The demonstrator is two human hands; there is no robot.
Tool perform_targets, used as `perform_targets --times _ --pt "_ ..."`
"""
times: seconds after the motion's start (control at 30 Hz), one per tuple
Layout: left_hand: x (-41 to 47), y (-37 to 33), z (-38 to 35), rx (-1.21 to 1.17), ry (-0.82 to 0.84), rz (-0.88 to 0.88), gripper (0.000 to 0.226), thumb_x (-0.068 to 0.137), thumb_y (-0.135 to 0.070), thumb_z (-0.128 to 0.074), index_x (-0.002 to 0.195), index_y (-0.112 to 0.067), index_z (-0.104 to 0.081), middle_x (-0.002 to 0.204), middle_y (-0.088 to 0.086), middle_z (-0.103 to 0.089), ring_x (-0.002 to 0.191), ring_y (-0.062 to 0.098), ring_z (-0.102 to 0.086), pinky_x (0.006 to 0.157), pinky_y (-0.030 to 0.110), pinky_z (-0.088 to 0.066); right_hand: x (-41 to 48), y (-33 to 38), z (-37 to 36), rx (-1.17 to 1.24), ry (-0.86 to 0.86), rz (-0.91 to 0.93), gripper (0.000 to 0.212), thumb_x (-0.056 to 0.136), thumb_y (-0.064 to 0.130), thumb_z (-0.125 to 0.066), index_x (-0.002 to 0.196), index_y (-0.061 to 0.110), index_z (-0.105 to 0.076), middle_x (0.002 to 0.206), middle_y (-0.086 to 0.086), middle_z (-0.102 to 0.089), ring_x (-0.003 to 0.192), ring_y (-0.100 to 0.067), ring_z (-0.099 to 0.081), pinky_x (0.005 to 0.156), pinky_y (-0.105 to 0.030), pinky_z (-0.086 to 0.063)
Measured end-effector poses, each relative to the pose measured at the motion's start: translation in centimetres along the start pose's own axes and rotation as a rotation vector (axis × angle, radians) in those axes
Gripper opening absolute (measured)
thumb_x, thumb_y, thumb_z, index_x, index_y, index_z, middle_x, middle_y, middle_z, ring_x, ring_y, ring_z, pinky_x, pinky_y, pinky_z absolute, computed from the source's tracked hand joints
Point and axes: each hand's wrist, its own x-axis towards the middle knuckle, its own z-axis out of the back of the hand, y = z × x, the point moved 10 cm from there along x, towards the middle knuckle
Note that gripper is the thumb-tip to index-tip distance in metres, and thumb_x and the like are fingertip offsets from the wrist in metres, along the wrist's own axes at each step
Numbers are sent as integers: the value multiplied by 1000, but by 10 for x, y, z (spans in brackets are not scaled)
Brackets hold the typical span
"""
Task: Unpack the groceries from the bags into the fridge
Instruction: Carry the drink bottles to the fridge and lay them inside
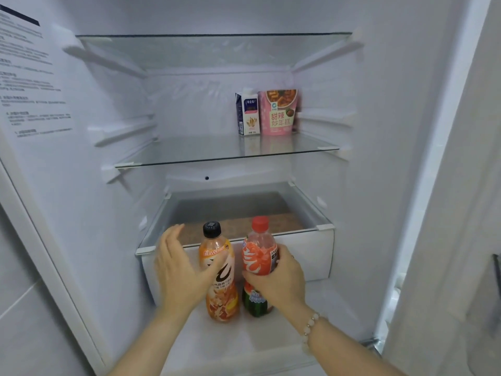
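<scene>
Two full drink bottles stand on the fridge's bottom shelf, one in each hand's reach

The right hand has its grip curled round the waist of the clear plastic red-drink bottle with a red cap, upright on the white bottom shelf; the left hand is open, its straight fingers against the orange-labelled plastic bottle with a black cap just left of it. Both bottles look full, so probably heavy, stiff and smooth, possibly slick; the labelled waist is likely the safest hold, since tall bottles tip easily. The white drawer front close behind limits how far back they go. On the glass middle shelf, far right, stand a white and blue carton and a pink food pouch, well clear
</scene>
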Motion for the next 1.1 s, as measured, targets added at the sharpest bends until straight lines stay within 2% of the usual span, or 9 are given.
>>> perform_targets --times 0.1,0.2,0.33,0.5,0.6,0.67,0.77,0.93,1.1 --pt "-6 -44 29 -15 -229 -278 58 72 -47 -55 113 -7 -50 116 14 -54 109 24 -45 93 29 -29 -8 1 13 58 -73 49 69 59 46 -85 117 28 -53 108 13 -63 98 -8 -63 78 -17 -51" --pt "-10 -91 27 -67 -180 -465 43 75 -41 -55 109 -14 -50 114 1 -47 104 18 -46 91 25 -28 -21 14 40 141 -166 134 66 53 45 -87 110 31 -56 97 19 -64 89 -4 -64 70 -13 -52" --pt "-1 -142 30 -235 135 -311 42 82 -59 -34 104 -29 -55 99 -24 -45 85 -1 -50 75 20 -38 -37 57 90 184 -308 296 68 46 47 -83 107 33 -56 93 19 -66 80 1 -63 70 -18 -54" --pt "-2 -187 46 -303 356 -269 50 64 -86 -21 89 -55 -51 94 -20 -58 81 6 -60 76 37 -50 -42 113 135 181 -428 539 68 50 43 -81 108 36 -46 90 28 -56 83 19 -53 69 5 -37" --pt "-6 -189 30 -162 464 -166 57 53 -91 -24 92 -53 -42 88 -18 -59 79 11 -61 80 35 -47 -27 121 131 46 -439 694 54 64 45 -65 111 23 -51 102 9 -62 93 -1 -55 75 -7 -43" --pt "-4 -176 8 -66 509 -42 56 62 -83 -43 98 -40 -41 87 -16 -56 82 13 -57 76 31 -45 -11 113 117 -105 -395 757 54 67 36 -69 115 17 -52 111 -4 -63 98 -8 -55 76 -17 -47" --pt "1 -157 -22 34 537 38 46 78 -51 -63 104 -25 -35 95 -6 -53 83 17 -48 70 26 -37 5 102 97 -174 -292 811 65 61 16 -80 117 20 -47 117 -8 -58 101 -16 -60 75 -31 -57" --pt "4 -143 -60 0 600 6 64 88 -36 -57 142 -23 -26 129 5 -52 116 24 -50 96 34 -42 26 92 80 -256 -169 763 68 58 11 -83 120 12 -54 117 -12 -58 95 -26 -65 73 -37 -59" --pt "9 -143 -77 -18 558 -4 60 90 -32 -55 143 -19 -29 129 7 -53 116 25 -51 98 34 -42 34 86 82 -369 -246 659 56 59 11 -84 111 9 -65 108 -6 -66 86 -25 -68 62 -26 -52"
